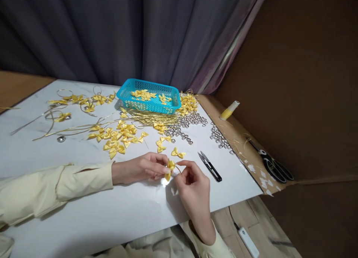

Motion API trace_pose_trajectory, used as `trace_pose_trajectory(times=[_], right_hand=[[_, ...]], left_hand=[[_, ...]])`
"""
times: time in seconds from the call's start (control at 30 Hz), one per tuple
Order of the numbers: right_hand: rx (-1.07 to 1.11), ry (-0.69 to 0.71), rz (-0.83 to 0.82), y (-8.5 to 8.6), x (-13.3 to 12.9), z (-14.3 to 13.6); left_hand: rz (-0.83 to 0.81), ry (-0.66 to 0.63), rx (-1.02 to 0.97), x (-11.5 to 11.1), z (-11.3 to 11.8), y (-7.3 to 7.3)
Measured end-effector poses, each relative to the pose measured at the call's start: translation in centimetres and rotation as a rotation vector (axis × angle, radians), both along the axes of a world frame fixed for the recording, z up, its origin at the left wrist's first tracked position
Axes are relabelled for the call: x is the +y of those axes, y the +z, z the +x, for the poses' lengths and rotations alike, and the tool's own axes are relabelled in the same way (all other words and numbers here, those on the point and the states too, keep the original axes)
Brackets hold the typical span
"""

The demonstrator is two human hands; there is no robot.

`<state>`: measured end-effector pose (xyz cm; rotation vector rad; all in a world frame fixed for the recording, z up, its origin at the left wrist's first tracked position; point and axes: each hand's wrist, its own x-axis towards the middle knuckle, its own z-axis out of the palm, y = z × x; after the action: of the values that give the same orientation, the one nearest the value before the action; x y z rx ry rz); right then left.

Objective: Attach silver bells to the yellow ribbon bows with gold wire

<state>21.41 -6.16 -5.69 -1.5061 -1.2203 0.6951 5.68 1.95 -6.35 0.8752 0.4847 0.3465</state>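
Note:
My left hand is closed on a yellow ribbon bow, pinching it between thumb and fingers above the white tabletop. From the bow a short bit of thin cord curves toward my right hand. The thumb and index finger of that hand are curled close to the cord, and the cord's end is hidden at the fingertips. Just beyond both hands lies one loose yellow bow. Farther off, a pile of yellow bows spreads over the table.
A blue basket holding bows stands at the back, with gold cords before it. Silver beads lie scattered right of centre. Thread snips rest right of my hands; scissors and a thread spool are at the right edge.

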Motion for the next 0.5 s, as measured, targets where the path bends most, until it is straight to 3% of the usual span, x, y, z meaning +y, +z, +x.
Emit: trace_pose_trajectory(times=[0.17, 0.33, 0.5], right_hand=[[-0.035, 0.052, -0.03, -0.1, 0.1, 0.1], [-0.004, 0.032, -0.033, 0.1, 0.4, 0.9], [0.001, 0.283, -0.007, 1.3, 0.4, 2.0]], left_hand=[[-0.019, 0.07, -0.039, 0.0, 0.1, -0.2], [-0.094, 0.005, -0.091, 0.1, 0.0, -0.3], [-0.053, -0.035, -0.038, 0.2, 0.1, 0.3]])
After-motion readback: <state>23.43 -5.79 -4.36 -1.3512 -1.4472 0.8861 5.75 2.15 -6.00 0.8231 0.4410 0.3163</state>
